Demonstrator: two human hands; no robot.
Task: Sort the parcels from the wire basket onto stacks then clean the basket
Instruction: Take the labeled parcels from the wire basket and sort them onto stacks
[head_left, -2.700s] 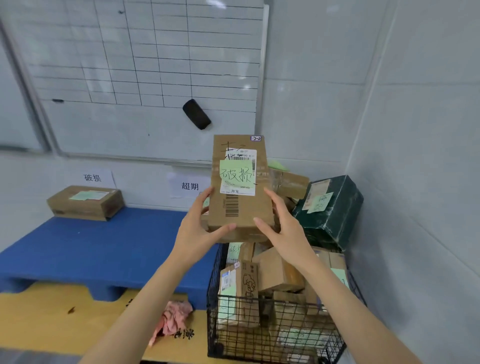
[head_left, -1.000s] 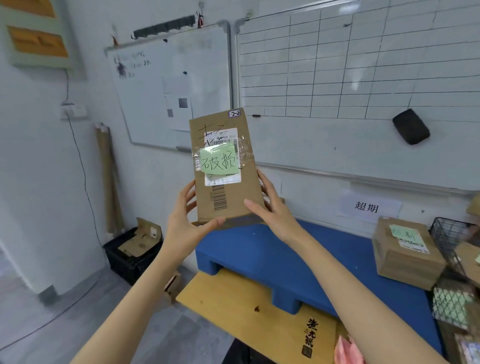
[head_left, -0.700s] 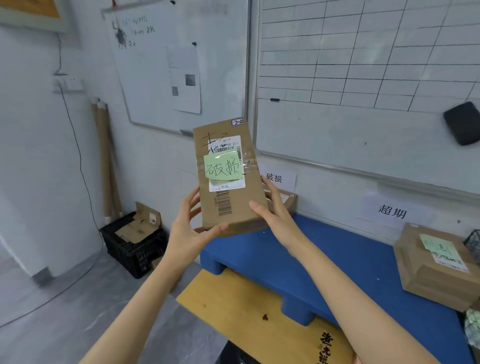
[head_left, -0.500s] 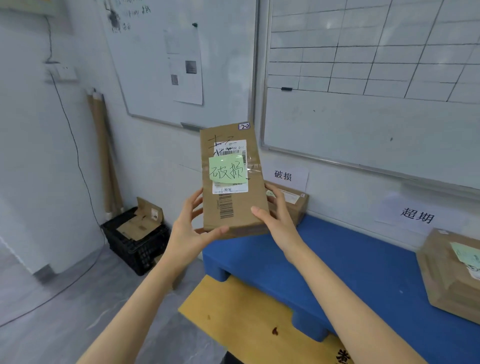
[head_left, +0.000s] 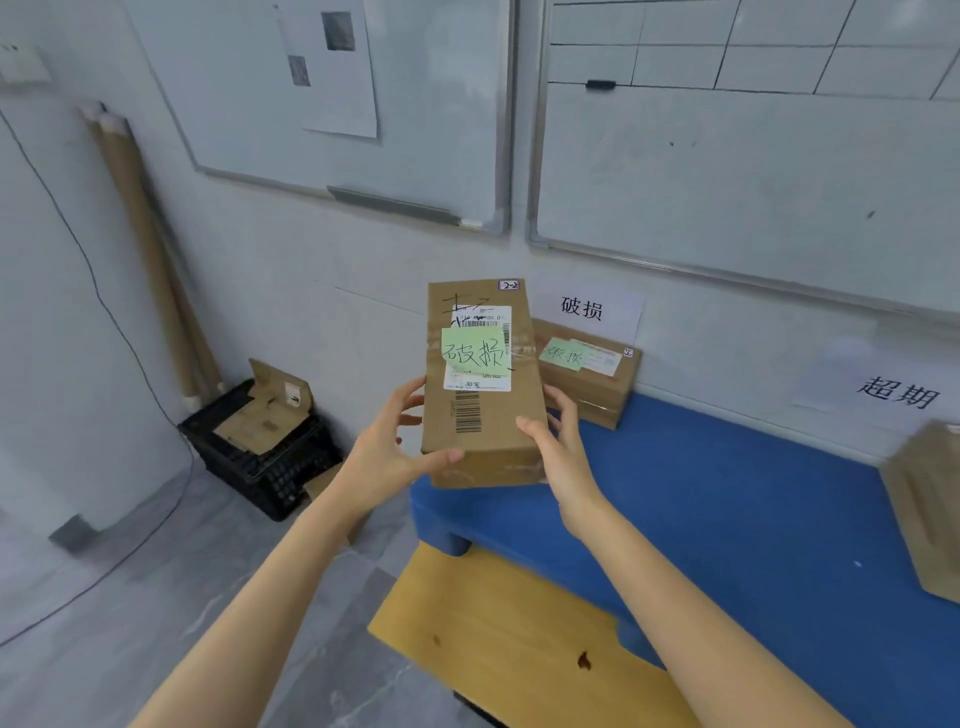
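Over the blue surface's (head_left: 727, 519) left end, an upright parcel (head_left: 483, 426) is clasped from both sides: left grip (head_left: 387, 457) curled round its 9 o'clock edge, right grip (head_left: 558, 452) round its 3 o'clock edge. Another parcel (head_left: 597, 384) lies on the surface at its 2 o'clock

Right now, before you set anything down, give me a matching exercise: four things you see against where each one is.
Things:
1 parcel marked 2-2
2 far parcel
3 black crate
4 cardboard tubes

Places:
A on the floor
B leaning on the wall
C between left hand and right hand
D on the blue platform below the 破损 sign

Pairs: 1-C, 2-D, 3-A, 4-B.
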